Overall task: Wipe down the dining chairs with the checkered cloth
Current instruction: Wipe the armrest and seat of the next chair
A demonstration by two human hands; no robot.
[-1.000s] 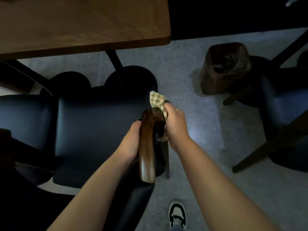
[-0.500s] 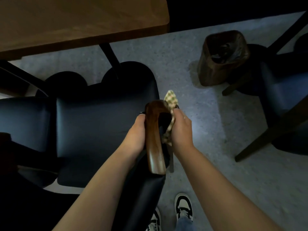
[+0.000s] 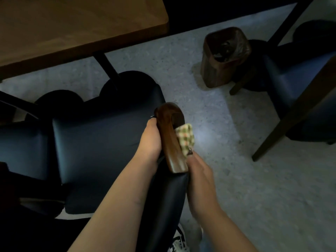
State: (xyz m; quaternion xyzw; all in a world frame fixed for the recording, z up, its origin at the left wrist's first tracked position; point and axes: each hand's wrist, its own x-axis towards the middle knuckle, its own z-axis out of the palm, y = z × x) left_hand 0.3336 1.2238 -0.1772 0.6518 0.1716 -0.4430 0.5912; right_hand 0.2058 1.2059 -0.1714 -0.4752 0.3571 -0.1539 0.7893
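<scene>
From the head view, the curved dark-brown wooden armrest (image 3: 170, 140) of the navy padded dining chair (image 3: 101, 142) is running lengthwise from near the body toward the wooden table (image 3: 72, 28). The left hand (image 3: 151, 140) is gripping its left side. The right hand (image 3: 200, 171) is pinching the bunched green-and-cream checkered cloth (image 3: 185, 138) against its right side, having slid back from the armrest's far tip since the earlier frame.

Speckled grey floor (image 3: 209, 110) under dark-cushioned dining chairs (image 3: 101, 139), a brown bin (image 3: 223, 59), and wooden table (image 3: 72, 24).
</scene>
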